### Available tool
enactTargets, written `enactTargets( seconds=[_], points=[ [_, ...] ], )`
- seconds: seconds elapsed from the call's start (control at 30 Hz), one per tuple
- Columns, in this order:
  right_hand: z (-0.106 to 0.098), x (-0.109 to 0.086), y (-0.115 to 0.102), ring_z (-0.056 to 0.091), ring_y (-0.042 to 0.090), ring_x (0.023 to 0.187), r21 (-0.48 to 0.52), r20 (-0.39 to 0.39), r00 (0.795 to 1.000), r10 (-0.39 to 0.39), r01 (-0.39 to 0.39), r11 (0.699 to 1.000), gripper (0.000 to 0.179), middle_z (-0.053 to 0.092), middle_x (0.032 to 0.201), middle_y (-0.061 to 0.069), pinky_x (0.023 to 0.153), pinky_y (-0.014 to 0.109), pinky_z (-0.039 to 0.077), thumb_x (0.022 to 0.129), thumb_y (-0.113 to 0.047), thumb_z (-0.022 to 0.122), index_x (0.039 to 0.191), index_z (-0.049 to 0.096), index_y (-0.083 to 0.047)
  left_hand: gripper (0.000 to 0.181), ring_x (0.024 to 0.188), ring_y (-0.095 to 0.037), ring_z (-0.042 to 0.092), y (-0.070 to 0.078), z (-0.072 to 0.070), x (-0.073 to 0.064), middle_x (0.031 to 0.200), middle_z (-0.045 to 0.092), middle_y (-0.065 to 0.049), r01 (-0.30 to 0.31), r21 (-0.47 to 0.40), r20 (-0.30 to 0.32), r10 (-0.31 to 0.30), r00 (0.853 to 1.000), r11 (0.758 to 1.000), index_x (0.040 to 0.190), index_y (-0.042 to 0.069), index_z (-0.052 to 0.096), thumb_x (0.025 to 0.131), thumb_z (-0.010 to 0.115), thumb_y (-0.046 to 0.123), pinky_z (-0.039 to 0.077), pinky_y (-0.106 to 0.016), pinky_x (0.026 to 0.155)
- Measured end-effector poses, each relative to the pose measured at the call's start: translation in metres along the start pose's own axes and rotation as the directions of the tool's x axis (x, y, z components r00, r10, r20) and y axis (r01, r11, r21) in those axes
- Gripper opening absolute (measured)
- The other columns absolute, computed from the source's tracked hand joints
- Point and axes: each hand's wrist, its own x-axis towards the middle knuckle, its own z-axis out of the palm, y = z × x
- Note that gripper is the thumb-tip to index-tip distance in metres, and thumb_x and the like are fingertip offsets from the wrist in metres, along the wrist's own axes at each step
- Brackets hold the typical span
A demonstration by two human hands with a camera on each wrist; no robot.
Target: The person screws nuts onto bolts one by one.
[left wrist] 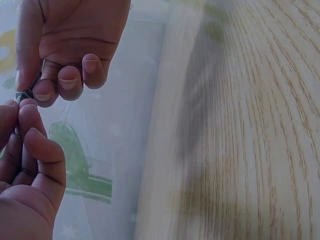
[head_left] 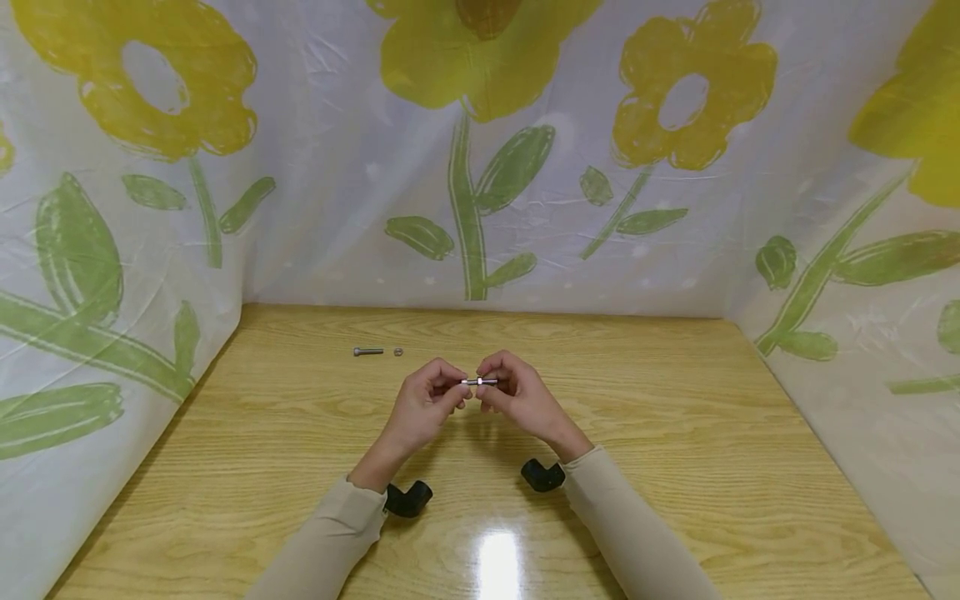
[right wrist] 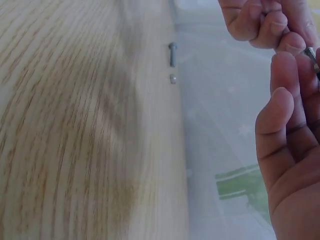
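One bolt (head_left: pixel 472 382), its head partly hidden, sits above the wooden table (head_left: pixel 675 433), pinched by my left hand (head_left: pixel 424 403), its threaded nut (head_left: pixel 481 382) by my right hand (head_left: pixel 523 400); a second bolt (head_left: pixel 369 352) and loose nut (head_left: pixel 398 352) lie toward the table's far edge.

The worktop (head_left: pixel 675 400) spreads in front of me, with a cloth (head_left: pixel 315 208) behind its far edge and along its left and right sides. Above the middle of the worktop, my left hand (head_left: pixel 423 406) and right hand (head_left: pixel 528 400) face each other. A bolt (head_left: pixel 491 382) runs crosswise between their fingertips, with a nut (head_left: pixel 481 381) around its shaft, at my right fingertips. Beyond my hands and to the left, near the far edge, a second bolt (head_left: pixel 368 352) lies on the worktop, head leftward. Just right of its tip, not touching, lies a second nut (head_left: pixel 398 352).
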Motion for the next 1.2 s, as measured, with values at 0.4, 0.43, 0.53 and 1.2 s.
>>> enactTargets(
  seconds=[0.4, 0.43, 0.53, 1.2],
  points=[
    [0.001, 0.001, 0.004, 0.057, 0.035, 0.071, -0.155, -0.028, 1.000, -0.003, -0.001, 0.988, 0.028, 0.062, 0.079, 0.008, 0.063, 0.036, 0.049, 0.103, -0.028, 0.045, 0.095, 0.061, -0.006, 0.009, 0.077, -0.046, 0.057, 0.001, 0.000, 0.000, 0.092, 0.065, -0.027, -0.023, 0.026, 0.006, 0.023, 1.000, 0.999, 0.101, -0.009, 0.058, 0.094, 0.056, -0.005, 0.053, -0.039, 0.065],
    [0.001, 0.001, 0.003, 0.058, 0.036, 0.073, -0.131, -0.029, 1.000, 0.005, -0.009, 0.991, 0.026, 0.062, 0.082, 0.011, 0.065, 0.039, 0.051, 0.102, -0.025, 0.047, 0.100, 0.061, -0.003, 0.008, 0.077, -0.046, 0.058, 0.001, 0.000, 0.000, 0.091, 0.065, -0.027, -0.023, 0.025, 0.006, 0.022, 1.000, 0.999, 0.101, -0.008, 0.058, 0.094, 0.056, -0.005, 0.053, -0.037, 0.065],
    [0.002, 0.000, -0.002, 0.062, 0.037, 0.082, -0.060, -0.027, 0.999, 0.027, -0.029, 0.998, 0.022, 0.062, 0.097, 0.017, 0.073, 0.046, 0.053, 0.099, -0.013, 0.055, 0.114, 0.055, 0.002, 0.009, 0.078, -0.048, 0.058, 0.000, 0.000, 0.000, 0.092, 0.065, -0.026, -0.014, 0.013, 0.005, 0.014, 1.000, 1.000, 0.101, -0.008, 0.058, 0.093, 0.057, -0.005, 0.053, -0.031, 0.066],
    [0.003, 0.000, 0.004, 0.061, 0.037, 0.081, -0.117, 0.004, 1.000, 0.001, -0.001, 0.993, 0.022, 0.061, 0.093, 0.008, 0.070, 0.040, 0.053, 0.101, -0.025, 0.052, 0.107, 0.059, -0.005, 0.008, 0.074, -0.041, 0.059, -0.001, 0.000, 0.000, 0.090, 0.066, -0.025, -0.034, 0.014, 0.004, 0.034, 0.999, 0.999, 0.100, -0.008, 0.059, 0.093, 0.057, -0.004, 0.053, -0.038, 0.064]
  ],
)
